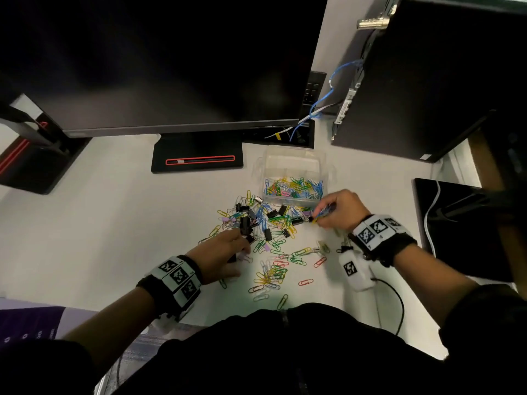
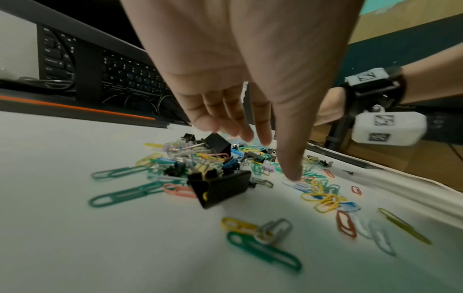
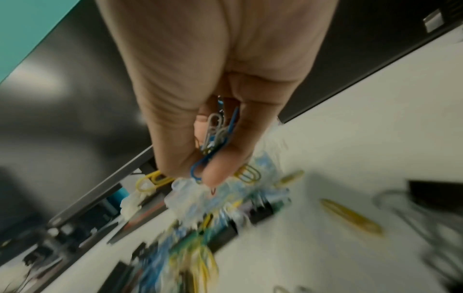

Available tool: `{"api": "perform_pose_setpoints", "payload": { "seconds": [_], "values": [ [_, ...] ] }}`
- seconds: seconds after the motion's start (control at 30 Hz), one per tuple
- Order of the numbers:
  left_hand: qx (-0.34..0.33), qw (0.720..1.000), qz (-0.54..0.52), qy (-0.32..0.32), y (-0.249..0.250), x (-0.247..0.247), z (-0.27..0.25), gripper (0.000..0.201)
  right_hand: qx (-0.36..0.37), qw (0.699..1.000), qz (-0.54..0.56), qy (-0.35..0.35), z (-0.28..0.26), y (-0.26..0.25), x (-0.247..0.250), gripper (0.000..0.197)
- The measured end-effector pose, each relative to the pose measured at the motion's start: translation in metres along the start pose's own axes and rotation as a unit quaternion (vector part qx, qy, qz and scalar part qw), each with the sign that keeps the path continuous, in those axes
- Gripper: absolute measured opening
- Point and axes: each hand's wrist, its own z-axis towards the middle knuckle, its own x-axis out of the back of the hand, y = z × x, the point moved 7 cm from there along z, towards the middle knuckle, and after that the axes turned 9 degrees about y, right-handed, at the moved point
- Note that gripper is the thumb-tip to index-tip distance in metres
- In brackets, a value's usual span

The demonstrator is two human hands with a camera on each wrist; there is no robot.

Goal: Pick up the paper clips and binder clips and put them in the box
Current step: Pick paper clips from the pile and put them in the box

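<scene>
Monitor stand (image 1: 196, 153) behind the box (image 1: 293, 166); computer tower (image 1: 422, 81) alongside.

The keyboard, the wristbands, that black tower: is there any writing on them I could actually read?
No readable words anywhere.
Keyboard: key legends too blurred to read.
Wristbands: black-and-white square code patterns, not text.
Tower: a small white sticker, too small to read.
Monitor stand: only a red outlined slot.

The person wore dark clothes (image 1: 256, 352). Both arms were bare. Each wrist had a black strap (image 1: 399, 246) with white blocks (image 1: 178, 276) on it, and each block had a black and white square pattern. A small white box (image 1: 355, 270) with a black cable (image 1: 397, 303) hung under the right wrist.
</scene>
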Motion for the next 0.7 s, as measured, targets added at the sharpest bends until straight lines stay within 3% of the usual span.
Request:
{"api": "perform_pose_setpoints", "payload": {
  "seconds": [0.17, 0.3, 0.47, 0.57, 0.7],
  "values": [
    [0.014, 0.997, 0.022, -0.072, -0.013, -0.006, -0.028, 0.04, -0.003, 0.996, 0.033, 0.083, 0.035, -0.02, 0.021, 0.015],
    [0.04, 0.999, 0.014, -0.033, -0.02, -0.01, -0.042, 0.033, -0.015, 0.991, 0.021, 0.133, 0.056, -0.019, 0.011, 0.014],
    [-0.019, 0.998, 0.031, 0.047, -0.009, -0.012, -0.044, 0.026, 0.017, 0.997, -0.013, 0.069, 0.057, -0.019, -0.01, 0.033],
    [0.0, 1.0, 0.013, 0.017, -0.01, -0.02, -0.041, 0.017, 0.06, 0.995, -0.031, 0.073, 0.042, -0.026, -0.005, 0.036],
    [0.004, 1.0, 0.001, 0.007, -0.01, -0.023, -0.035, 0.013, 0.11, 0.991, -0.048, 0.059, 0.007, -0.021, -0.006, 0.024]
  ]
}}
